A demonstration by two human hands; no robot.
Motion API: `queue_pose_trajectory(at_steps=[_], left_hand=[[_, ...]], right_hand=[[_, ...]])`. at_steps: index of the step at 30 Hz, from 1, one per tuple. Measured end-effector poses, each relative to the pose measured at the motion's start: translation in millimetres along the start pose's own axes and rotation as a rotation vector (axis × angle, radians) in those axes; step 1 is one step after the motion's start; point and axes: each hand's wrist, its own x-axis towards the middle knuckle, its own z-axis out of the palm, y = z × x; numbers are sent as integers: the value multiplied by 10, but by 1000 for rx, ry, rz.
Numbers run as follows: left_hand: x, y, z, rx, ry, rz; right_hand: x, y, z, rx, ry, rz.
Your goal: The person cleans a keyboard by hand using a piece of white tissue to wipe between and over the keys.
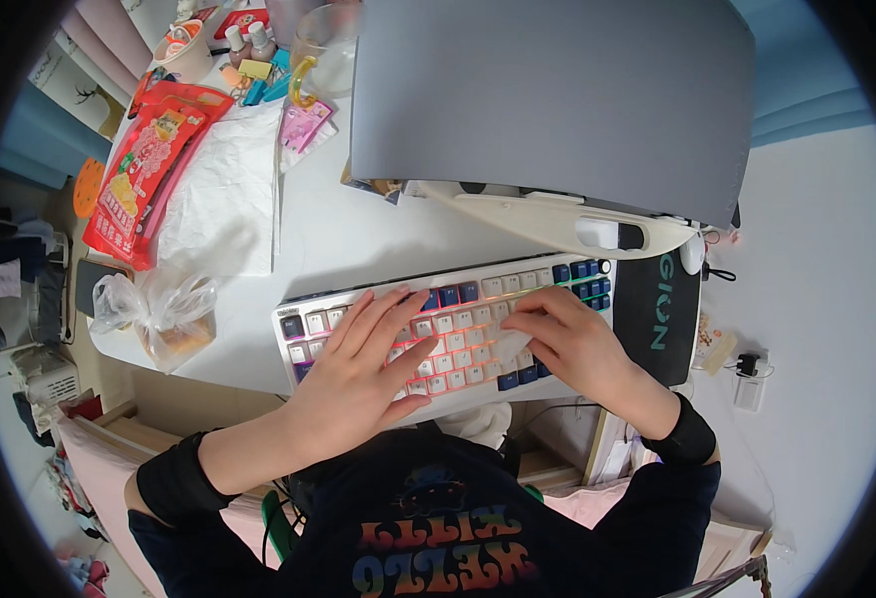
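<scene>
A white and navy keyboard (pixel 458 337) with reddish backlighting lies slightly tilted across the front of the desk. My left hand (pixel 358 354) rests over its left part, palm down, fingers stretched out and spread across the keys. Above the right half of the keys, my right hand (pixel 572 344) pinches a thin white wipe (pixel 511 347) between thumb and fingers. The wipe hangs down against the keys near the navy ones. Part of the keyboard's left side is hidden under my left hand.
A large grey panel (pixel 557 90) on a cream stand (pixel 518 214) rises behind the keyboard. A black mat (pixel 652 319) lies right. Leftward are a knotted plastic bag (pixel 164 314), white sheets (pixel 223 189), a red snack packet (pixel 149 169) and a glass mug (pixel 328 55).
</scene>
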Motion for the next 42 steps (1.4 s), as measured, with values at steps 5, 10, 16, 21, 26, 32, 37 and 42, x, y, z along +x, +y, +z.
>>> queue_pose_trajectory(at_steps=[5,10,16,21,26,32,37,42], left_hand=[[48,-2,14,-71,31,-28],[92,-20,70,-27,69,-5],[87,-27,65,39,97,40],[77,-25,80,69,134,36],[91,-36,114,150,144,109],[157,-19,153,116,136,131],[230,11,167,148,114,154],[285,52,170,162,78,139]], right_hand=[[-12,4,6,-26,30,59],[12,47,-12,-58,-12,-15],[0,47,-47,-219,-64,-117],[-110,65,-125,-313,-39,-74],[-212,196,-169,-334,-8,-42],[-356,316,-280,-335,66,66],[-395,399,-278,-330,131,5],[-367,372,-155,-227,137,-51]])
